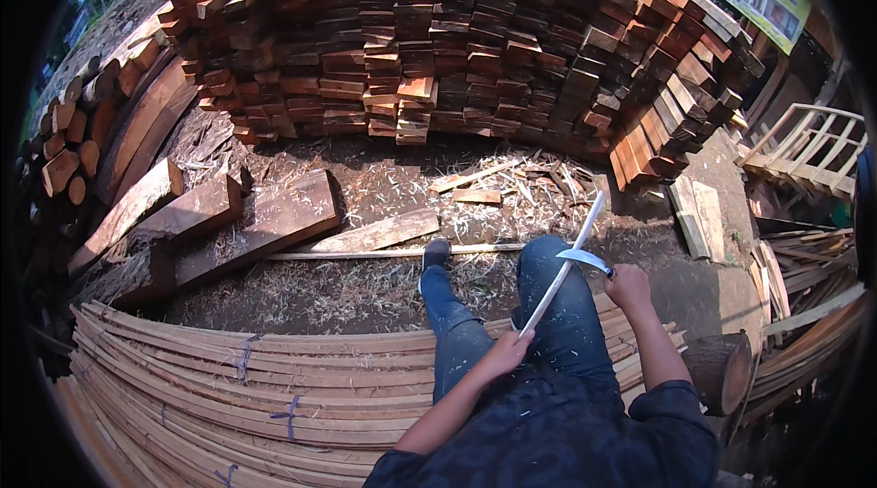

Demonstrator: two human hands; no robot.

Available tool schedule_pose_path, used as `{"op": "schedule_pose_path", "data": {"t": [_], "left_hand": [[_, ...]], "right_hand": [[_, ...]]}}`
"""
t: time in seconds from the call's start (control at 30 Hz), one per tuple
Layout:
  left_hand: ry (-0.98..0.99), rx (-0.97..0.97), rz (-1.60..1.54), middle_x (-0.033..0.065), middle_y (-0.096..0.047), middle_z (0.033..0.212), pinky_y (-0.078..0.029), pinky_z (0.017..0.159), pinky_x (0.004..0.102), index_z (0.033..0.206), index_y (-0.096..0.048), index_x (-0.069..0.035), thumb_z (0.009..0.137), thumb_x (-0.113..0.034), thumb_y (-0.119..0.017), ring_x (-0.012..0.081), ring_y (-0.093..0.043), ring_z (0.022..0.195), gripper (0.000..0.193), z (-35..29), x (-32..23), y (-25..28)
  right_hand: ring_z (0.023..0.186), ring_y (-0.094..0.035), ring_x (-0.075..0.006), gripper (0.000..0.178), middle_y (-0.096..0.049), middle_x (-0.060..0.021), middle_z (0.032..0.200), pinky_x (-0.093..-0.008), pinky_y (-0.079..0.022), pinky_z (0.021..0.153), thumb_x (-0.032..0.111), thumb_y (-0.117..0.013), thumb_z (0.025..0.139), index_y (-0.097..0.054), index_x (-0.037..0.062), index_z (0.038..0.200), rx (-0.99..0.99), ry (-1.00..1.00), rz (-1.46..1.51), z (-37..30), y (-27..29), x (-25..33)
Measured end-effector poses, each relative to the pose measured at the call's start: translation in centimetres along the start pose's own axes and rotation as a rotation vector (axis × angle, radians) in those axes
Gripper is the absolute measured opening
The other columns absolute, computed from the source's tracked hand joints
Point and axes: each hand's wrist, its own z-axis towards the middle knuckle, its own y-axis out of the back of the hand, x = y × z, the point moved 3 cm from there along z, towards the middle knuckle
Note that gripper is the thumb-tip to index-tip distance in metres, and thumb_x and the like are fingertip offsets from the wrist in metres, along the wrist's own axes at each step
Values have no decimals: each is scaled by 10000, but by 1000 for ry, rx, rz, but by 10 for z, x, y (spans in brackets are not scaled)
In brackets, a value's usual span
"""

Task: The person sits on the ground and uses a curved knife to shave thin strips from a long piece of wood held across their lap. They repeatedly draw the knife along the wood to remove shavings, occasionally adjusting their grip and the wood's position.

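A long, pale, narrow wooden stick (549, 294) slants up and away over my right thigh. Its near end is in my left hand (509, 351), the fingers wrapped round it close to my lap. My right hand (628, 287) grips the dark handle of a sickle (585, 257), a short tool with a curved, shiny blade. The blade crosses the stick above my right knee and looks to be touching it. Small pale shavings (557, 355) are scattered over my jeans.
Beneath me lie bundled wooden strips (274, 374), tied with dark bands. A tall stack of sawn boards (438, 40) spans the far side. Thick timbers (260, 223) and round logs (68, 154) lie left. A log (722, 369) and scrap wood (813, 269) are at right; shavings litter the ground.
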Motion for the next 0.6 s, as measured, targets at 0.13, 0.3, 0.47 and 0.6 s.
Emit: {"op": "schedule_pose_path", "data": {"t": [0.13, 0.3, 0.47, 0.6], "left_hand": [[-10, -28, -53, -20, -447, 575, -359, 492, 299, 697, -509, -38, 993, -393, -420, 89, -421, 534, 470, -3, 0, 9], [30, 3, -130, -9, -462, 571, -359, 493, 310, 711, -534, -22, 991, -368, -430, 98, -429, 529, 457, -23, 10, 18], [-14, -104, 111, 57, -488, 566, -386, 536, 344, 755, -542, 53, 989, -340, -429, 138, -462, 554, 471, -48, -3, 18], [93, -74, 54, 42, -454, 561, -367, 524, 351, 735, -504, 44, 999, -332, -414, 133, -424, 544, 468, -58, -3, 11]], "right_hand": [[739, -655, -363, 187, -658, -188, 750, -462, -530, 696, 247, -648, 729, -684, 63, 738, 71, -15, -61, 15, -5, 16], [800, -666, -360, 197, -668, -205, 829, -453, -535, 743, 208, -635, 733, -683, 27, 795, 39, -121, -109, 40, 12, 44], [849, -660, -378, 262, -673, -221, 875, -466, -526, 752, 247, -641, 776, -685, -7, 825, -9, -366, 30, 83, 29, 6], [807, -653, -390, 256, -664, -229, 829, -470, -523, 732, 252, -646, 767, -687, 4, 818, 20, -251, 24, 75, 26, 1]]}}
